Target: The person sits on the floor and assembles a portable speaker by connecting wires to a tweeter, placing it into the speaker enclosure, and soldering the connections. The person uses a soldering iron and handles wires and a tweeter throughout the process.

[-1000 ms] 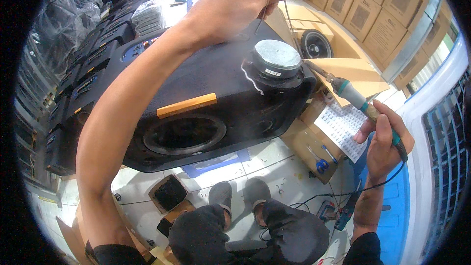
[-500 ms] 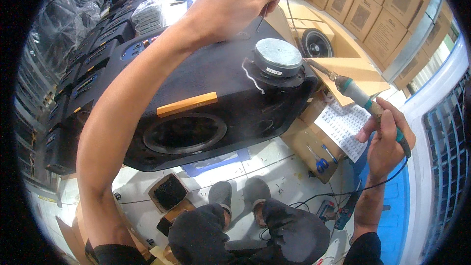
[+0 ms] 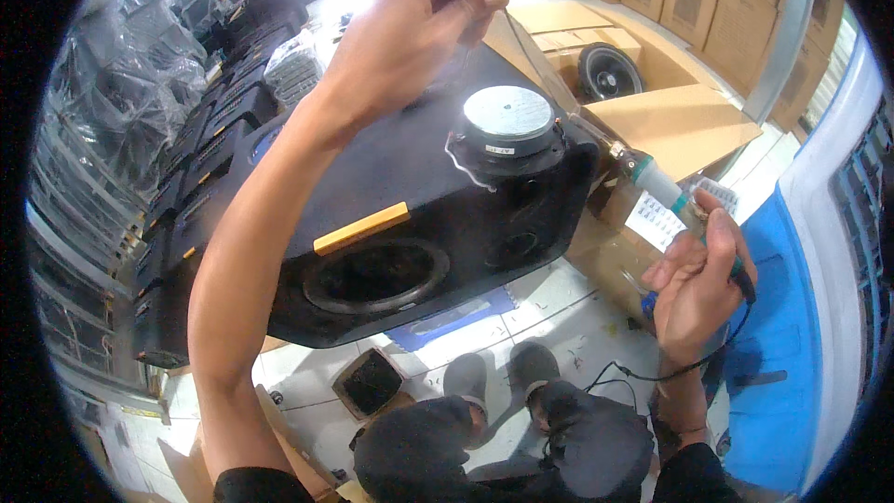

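Note:
My right hand [image 3: 698,293] grips a soldering iron [image 3: 663,188] with a teal and whitish handle. Its metal tip points left, at the right edge of a round speaker driver [image 3: 507,112], magnet side up; whether it touches is too small to tell. Raised above the driver, my left hand [image 3: 433,23] pinches a thin wire [image 3: 523,45] that runs down toward that same edge. A short white lead [image 3: 466,168] hangs at the driver's left. The driver rests on one end of a large black speaker cabinet [image 3: 363,168] with round openings in its side.
An orange-yellow bar [image 3: 361,228] lies along the cabinet's edge. Behind it stands an open carton [image 3: 675,130] holding another speaker [image 3: 610,72]. More black cabinets line the left. A blue plastic surface [image 3: 773,345] is at right. The iron's cord [image 3: 684,371] trails over the floor.
The view has shifted, and both hands have moved somewhat left in it. My left hand still pinches the wire, and the iron stays by the driver's right edge.

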The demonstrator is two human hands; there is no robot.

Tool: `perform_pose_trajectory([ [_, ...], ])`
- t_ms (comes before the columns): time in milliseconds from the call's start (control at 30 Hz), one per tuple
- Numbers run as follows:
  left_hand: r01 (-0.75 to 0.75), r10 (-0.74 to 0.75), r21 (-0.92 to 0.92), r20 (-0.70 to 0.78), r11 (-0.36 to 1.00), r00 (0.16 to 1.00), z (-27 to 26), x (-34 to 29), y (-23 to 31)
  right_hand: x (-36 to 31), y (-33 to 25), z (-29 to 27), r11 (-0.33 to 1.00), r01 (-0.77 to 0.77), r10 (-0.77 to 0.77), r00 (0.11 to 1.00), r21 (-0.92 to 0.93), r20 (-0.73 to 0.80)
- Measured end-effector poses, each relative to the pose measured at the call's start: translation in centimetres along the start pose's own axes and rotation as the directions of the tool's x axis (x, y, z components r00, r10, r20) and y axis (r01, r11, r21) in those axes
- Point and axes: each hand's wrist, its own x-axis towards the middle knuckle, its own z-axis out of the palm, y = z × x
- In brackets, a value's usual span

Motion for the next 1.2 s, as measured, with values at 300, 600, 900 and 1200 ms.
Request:
perform_pose_trajectory([
  [300, -0.011, 0.01, 0.017, 0.035, 1.0, 0.999, 0.1, 0.2, 0.2, -0.5, 0.3, 0.6, 0.999, -0.037, 0.037, 0.999, 0.014, 0.013],
  [600, -0.046, 0.045, 0.053, 0.026, 0.998, 0.999, 0.0, 0.3, 0.1, -0.4, 0.3, 0.6, 0.998, -0.039, 0.04, 0.999, 0.044, -0.005],
  [900, -0.044, 0.044, -0.004, 0.046, 0.999, 0.998, 0.2, 0.3, 0.1, 1.8, 0.7, -0.6, 0.974, -0.189, 0.181, 0.981, 0.126, 0.075],
  [1200, -0.039, 0.039, -0.005, 0.075, 0.999, 0.996, 0.2, 0.3, 0.1, 3.4, 0.5, -0.5, 0.949, -0.268, 0.259, 0.963, 0.165, 0.076],
])
